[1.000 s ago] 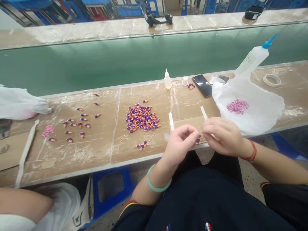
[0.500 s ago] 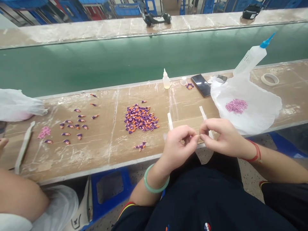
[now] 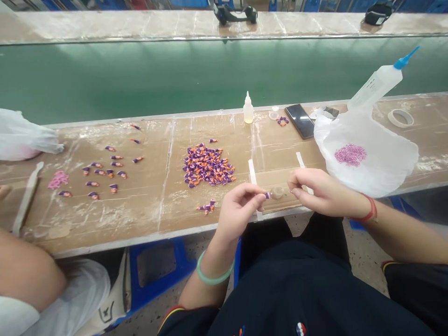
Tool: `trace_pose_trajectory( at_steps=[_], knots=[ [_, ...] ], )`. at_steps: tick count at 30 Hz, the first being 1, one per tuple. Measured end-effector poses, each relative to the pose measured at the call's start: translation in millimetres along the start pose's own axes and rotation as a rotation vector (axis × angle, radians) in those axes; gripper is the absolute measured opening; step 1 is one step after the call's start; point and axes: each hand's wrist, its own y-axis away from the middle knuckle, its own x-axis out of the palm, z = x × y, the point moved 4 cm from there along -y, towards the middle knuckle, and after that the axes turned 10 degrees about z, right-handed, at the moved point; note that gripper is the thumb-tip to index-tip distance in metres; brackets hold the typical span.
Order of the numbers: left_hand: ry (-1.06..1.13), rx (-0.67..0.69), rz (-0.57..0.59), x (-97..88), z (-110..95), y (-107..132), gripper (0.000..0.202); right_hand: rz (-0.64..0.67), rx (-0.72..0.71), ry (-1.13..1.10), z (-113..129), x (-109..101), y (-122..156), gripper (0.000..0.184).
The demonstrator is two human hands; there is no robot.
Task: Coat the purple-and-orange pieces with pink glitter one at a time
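My left hand (image 3: 241, 207) pinches a small purple piece (image 3: 267, 195) between thumb and fingertips. To its right, my right hand (image 3: 313, 192) is closed in a pinch, and whatever sits at its fingertips is too small to name. Between the two hands a small round clear dish (image 3: 277, 192) rests on a cardboard piece (image 3: 275, 179), flanked by two white strips (image 3: 252, 171). Left of my hands lies a heap of small purple-and-orange pieces (image 3: 207, 165), with a little cluster of similar pieces (image 3: 207, 207) nearer the table edge.
A small dropper bottle (image 3: 248, 112) and a phone (image 3: 300, 121) stand or lie behind my hands. On the right are pink bits (image 3: 350, 155) on a white plastic sheet (image 3: 392, 163), a leaning large bottle (image 3: 376, 86) and a tape roll (image 3: 401, 118). Another person's arm (image 3: 28, 270) is at left.
My hands, close together before, have moved apart, the left one going left. The purple piece and the round dish now show between them. The camera view has shifted slightly.
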Motion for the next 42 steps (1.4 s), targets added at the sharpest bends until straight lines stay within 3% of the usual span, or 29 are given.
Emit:
trace_pose_trajectory(
  at_steps=[4, 8, 16, 21, 26, 30, 35, 42],
  knots=[
    [0.048, -0.103, -0.036, -12.3, 24.0, 13.4, 0.028, 0.228, 0.059, 0.314, -17.0, 16.0, -11.1, 0.020],
    [0.086, -0.166, -0.011, -12.8, 32.6, 20.8, 0.027, 0.461, 0.145, 0.537, -27.7, 32.7, -21.1, 0.017],
    [0.086, -0.166, 0.019, -12.5, 34.1, 19.0, 0.023, 0.565, 0.158, 0.709, -25.9, 40.8, -31.1, 0.013],
    [0.145, -0.157, 0.025, -10.3, 39.0, 18.5, 0.025, 0.458, 0.138, 0.592, -23.5, 32.1, -29.4, 0.019],
    [0.282, -0.038, 0.039, -0.6, 27.1, 15.8, 0.024, 0.184, 0.032, 0.073, -3.0, 8.9, -21.1, 0.019],
    [0.326, 0.092, 0.075, 11.8, 6.6, 14.5, 0.016, 0.131, 0.040, -0.170, 9.2, 4.8, -11.0, 0.015],
    [0.302, 0.188, 0.111, 21.2, -8.6, 15.3, 0.012, 0.136, -0.011, -0.222, 16.7, 4.2, -3.4, 0.016],
    [0.188, 0.185, 0.109, 24.9, -11.0, 13.3, 0.010, 0.156, -0.046, -0.162, 22.4, -1.8, 0.2, 0.016]
  ],
)
